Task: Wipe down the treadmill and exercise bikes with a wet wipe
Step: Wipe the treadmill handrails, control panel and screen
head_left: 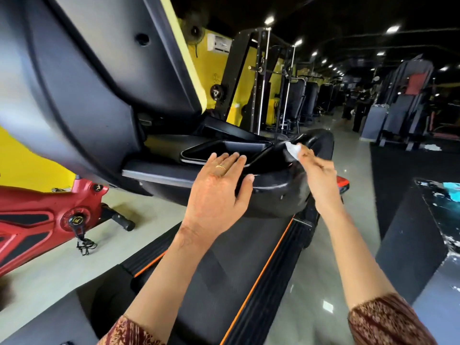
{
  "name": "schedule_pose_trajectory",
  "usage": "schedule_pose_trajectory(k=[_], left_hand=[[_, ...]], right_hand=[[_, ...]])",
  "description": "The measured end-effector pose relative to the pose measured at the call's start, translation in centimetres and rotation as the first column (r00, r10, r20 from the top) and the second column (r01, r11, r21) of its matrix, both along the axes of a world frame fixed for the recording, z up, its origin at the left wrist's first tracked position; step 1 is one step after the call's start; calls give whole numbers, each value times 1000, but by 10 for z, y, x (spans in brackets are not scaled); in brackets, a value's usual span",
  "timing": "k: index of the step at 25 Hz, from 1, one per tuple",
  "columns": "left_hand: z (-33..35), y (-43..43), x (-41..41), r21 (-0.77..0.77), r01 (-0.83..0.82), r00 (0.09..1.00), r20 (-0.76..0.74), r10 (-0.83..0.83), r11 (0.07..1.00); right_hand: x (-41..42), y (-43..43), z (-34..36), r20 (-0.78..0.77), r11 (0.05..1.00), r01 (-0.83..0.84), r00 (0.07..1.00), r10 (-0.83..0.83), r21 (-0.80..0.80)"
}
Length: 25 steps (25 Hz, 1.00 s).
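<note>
The black treadmill console fills the middle of the view, with its belt running back toward me between orange-edged side rails. My left hand lies flat with straight fingers on the console's near rim, beside the tray recess. My right hand pinches a white wet wipe and holds it against the glossy right end of the console. A red exercise bike stands on the floor to the left.
The large dark back of the treadmill's display panel looms at upper left. A black box with peeling paint stands at right. Weight machines and people line the far aisle over a shiny grey floor.
</note>
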<state>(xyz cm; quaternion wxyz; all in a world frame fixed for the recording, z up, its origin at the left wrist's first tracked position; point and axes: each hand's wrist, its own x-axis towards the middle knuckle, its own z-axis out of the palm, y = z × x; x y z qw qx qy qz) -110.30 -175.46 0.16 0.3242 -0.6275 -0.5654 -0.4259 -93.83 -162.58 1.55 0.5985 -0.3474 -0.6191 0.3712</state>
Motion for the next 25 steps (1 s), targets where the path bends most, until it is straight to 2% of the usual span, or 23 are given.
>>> schedule_pose_trajectory(k=[1, 3, 5, 6, 7, 9, 11, 12, 15, 16, 17, 18, 20, 21, 22, 23, 25], left_hand=[[-2, 1, 3, 17, 13, 999, 37, -13, 1000], [-6, 1, 7, 43, 32, 992, 120, -37, 999], [-8, 2, 12, 63, -5, 987, 158, -5, 998], [-8, 2, 14, 62, -21, 987, 158, 11, 998], [-8, 1, 15, 54, -29, 988, 156, 20, 998], [-7, 0, 15, 36, -30, 985, 172, 23, 999], [-9, 0, 20, 41, -59, 977, 206, 50, 997], [-10, 2, 23, 54, -77, 974, 219, 63, 996], [-12, 5, 28, 82, -100, 966, 248, 77, 992], [-12, 5, 28, 86, -99, 964, 254, 74, 991], [-12, 4, 28, 93, -98, 964, 256, 72, 991], [-12, 4, 27, 97, -98, 964, 254, 71, 990], [-11, 5, 28, 105, -103, 964, 257, 73, 989], [-11, 6, 28, 116, -105, 962, 264, 71, 988], [-12, 6, 29, 130, -108, 959, 274, 69, 986], [-13, 8, 29, 146, -112, 958, 280, 68, 983], [-13, 9, 30, 162, -118, 959, 275, 70, 980]], right_hand=[[-4, -5, -8, -18, 999, -12, 1000, 12, 30], [-26, -42, -34, -45, 971, -10, 999, 22, 238], [-42, -69, -63, -14, 878, -24, 999, 36, 478], [-39, -63, -63, -2, 861, -30, 999, 35, 509], [-36, -46, -60, -47, 883, -37, 997, 66, 468], [-24, -5, -45, -214, 980, -45, 973, 87, 192], [-17, 9, -35, -292, 995, -76, 952, 92, 67], [-20, -3, -37, -297, 990, -95, 947, 121, 101], [-35, -62, -58, -164, 893, -82, 972, 170, 442], [-34, -64, -65, -127, 857, -81, 977, 168, 508], [-31, -53, -66, -131, 859, -85, 976, 174, 505], [-26, -32, -64, -190, 901, -88, 965, 184, 424], [-11, 15, -50, -350, 987, -133, 923, 158, 93], [-5, 28, -41, -367, 991, -129, 924, 110, -29], [-5, 26, -37, -340, 991, -111, 937, 79, -75], [-9, 11, -35, -284, 993, -112, 954, 100, -27], [-21, -34, -35, -84, 951, -151, 980, 180, 271]])
